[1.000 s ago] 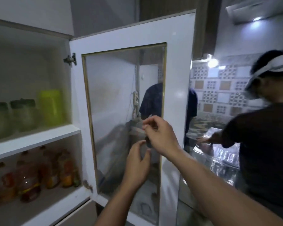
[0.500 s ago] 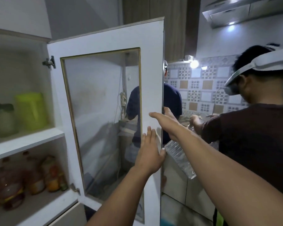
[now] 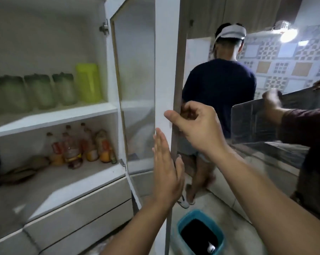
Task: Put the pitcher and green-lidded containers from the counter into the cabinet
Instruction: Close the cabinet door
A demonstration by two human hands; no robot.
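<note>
Gripping cabinet door (image 3: 166, 70) edge: right hand (image 3: 198, 126) fingers clenched | left hand (image 3: 166, 173) flat, released

Two bare forearms, no sleeves, no rings or watch on left grip (image 3: 166, 173) or right grip (image 3: 196, 124).

The yellow-green pitcher (image 3: 88, 82) stands upright on the cabinet's upper shelf (image 3: 63, 117), just right of three green-lidded containers (image 3: 38, 91).
</note>
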